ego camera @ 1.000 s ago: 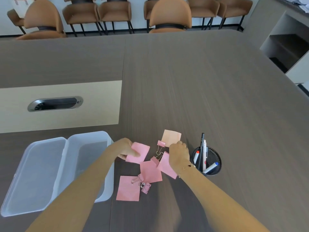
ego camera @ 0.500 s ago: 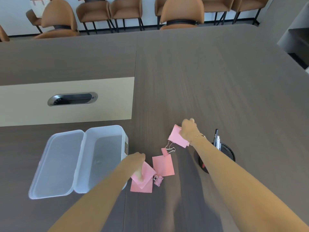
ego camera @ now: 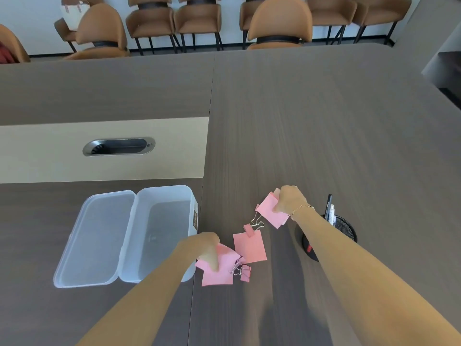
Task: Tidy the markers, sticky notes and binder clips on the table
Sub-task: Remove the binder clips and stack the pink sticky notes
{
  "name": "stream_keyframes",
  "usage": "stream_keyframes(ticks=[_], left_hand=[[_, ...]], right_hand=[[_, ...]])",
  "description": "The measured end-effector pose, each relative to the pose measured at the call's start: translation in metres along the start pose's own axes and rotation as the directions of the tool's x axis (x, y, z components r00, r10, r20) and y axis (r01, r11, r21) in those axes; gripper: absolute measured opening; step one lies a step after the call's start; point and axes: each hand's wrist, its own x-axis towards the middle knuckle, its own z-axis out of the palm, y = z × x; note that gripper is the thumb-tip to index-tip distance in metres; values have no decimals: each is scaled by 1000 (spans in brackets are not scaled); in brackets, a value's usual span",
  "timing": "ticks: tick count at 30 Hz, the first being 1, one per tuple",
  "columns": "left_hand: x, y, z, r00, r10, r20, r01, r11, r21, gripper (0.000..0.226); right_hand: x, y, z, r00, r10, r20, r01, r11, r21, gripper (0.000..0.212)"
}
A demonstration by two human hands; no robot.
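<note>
Pink sticky notes lie scattered on the dark table near its front. My left hand (ego camera: 208, 248) pinches a pink note (ego camera: 225, 258) that overlaps another note (ego camera: 217, 278) lying flat. My right hand (ego camera: 290, 199) grips a small stack of pink notes (ego camera: 270, 213) farther back. A loose note (ego camera: 249, 247) lies between the hands. One pink binder clip (ego camera: 252, 227) rests at its top edge, and two more clips (ego camera: 243, 272) lie beside the left notes. A black mesh cup (ego camera: 345, 229) with markers (ego camera: 329, 207) stands behind my right forearm.
A clear plastic box (ego camera: 164, 196) with its hinged lid (ego camera: 92, 240) open flat sits left of my left hand. A beige panel with a metal cable slot (ego camera: 118, 146) lies farther back left. Brown chairs (ego camera: 280, 23) line the far side.
My left hand carried its note toward me onto the nearest note. My right hand picked up a note and moved it back onto the pale one. The camera view shifted right.
</note>
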Motion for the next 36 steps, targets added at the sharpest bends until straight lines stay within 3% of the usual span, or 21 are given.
stream_keyframes(ticks=[3,6,9,12,14,15,17,19,20,25,29,32,36], left_hand=[[-5,-7,-6,997,-18,-71,9,992,-129,55],[-10,-9,-15,981,-3,-192,-70,924,-377,69],[-8,-4,-18,961,-37,-273,-153,754,-639,83],[2,8,-8,935,-156,-319,-167,600,-783,96],[15,17,4,935,-234,-265,-135,457,-879,91],[18,23,10,939,-262,-224,-101,414,-905,78],[18,35,23,932,-308,-192,-56,400,-915,55],[20,45,37,923,-323,-211,-78,377,-923,51],[21,49,42,908,-337,-250,-107,389,-915,48],[26,57,46,856,-400,-328,-138,434,-890,46],[29,59,35,891,-412,-194,0,426,-905,49],[33,59,34,938,-338,-71,103,469,-877,62],[32,51,37,965,-262,0,92,339,-936,70]], right_hand=[[-7,-1,-7,998,-47,-35,50,997,67,13],[-18,-4,-17,991,-80,-104,97,980,172,19],[-40,-10,-26,981,-94,-170,152,915,372,19],[-69,-14,-20,982,-41,-182,145,779,610,51],[-85,-12,-2,988,21,-150,88,726,682,64],[-90,-9,10,990,62,-129,46,714,698,64],[-99,-2,33,987,137,-86,-34,697,717,40],[-106,6,53,983,178,-32,-97,668,737,9],[-106,11,62,981,195,3,-129,641,757,6],[-103,18,75,947,253,196,-287,400,870,24],[-92,15,75,927,231,295,-359,331,873,30],[-89,16,78,910,178,373,-405,202,891,18],[-89,25,82,907,112,405,-419,177,890,12]])
